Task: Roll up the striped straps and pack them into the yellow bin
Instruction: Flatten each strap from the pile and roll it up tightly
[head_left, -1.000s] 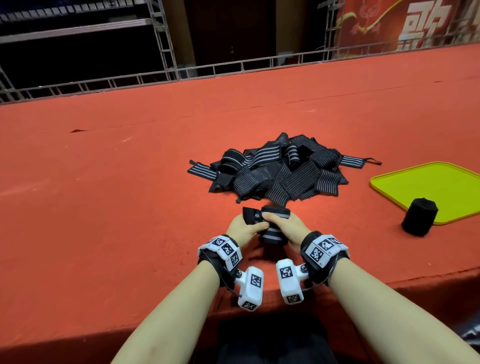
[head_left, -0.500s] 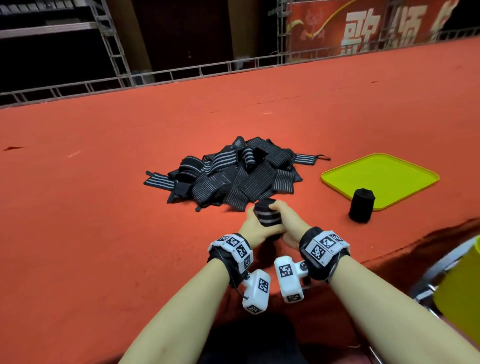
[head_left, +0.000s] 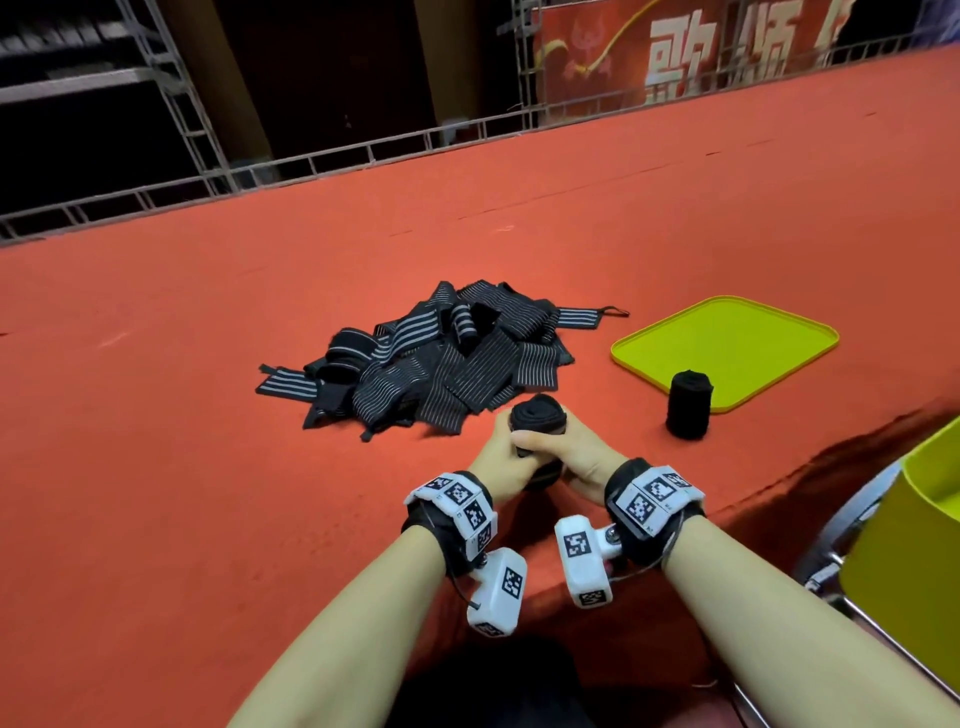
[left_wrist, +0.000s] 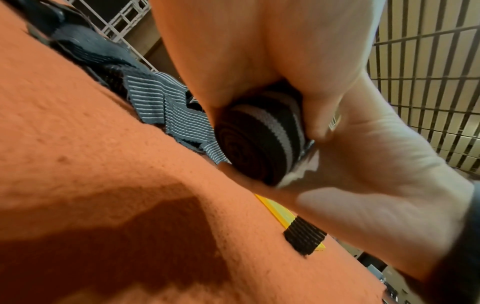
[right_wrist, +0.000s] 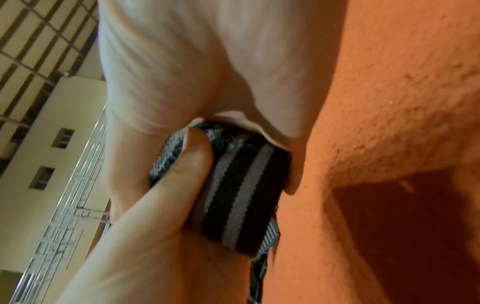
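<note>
A rolled black strap with grey stripes (head_left: 536, 415) stands on end between both hands near the table's front edge. My left hand (head_left: 506, 449) grips it from the left and my right hand (head_left: 569, 449) from the right, thumbs across its side. The left wrist view shows the roll's spiral end (left_wrist: 241, 152); the right wrist view shows its striped side (right_wrist: 241, 195) with a short tail hanging below. The pile of loose striped straps (head_left: 431, 364) lies just beyond the hands. The yellow bin (head_left: 919, 545) sits off the table's right edge, partly cut off.
A flat yellow tray (head_left: 727, 345) lies on the red table to the right. Another rolled strap (head_left: 688, 402) stands upright at the tray's near edge. A metal railing (head_left: 363, 156) runs along the table's far side. A metal frame carries the bin.
The loose flap seen at the roll's left is now wrapped in, and the roll has turned so its spiral end faces up. The head view has swung right, revealing the bin.
</note>
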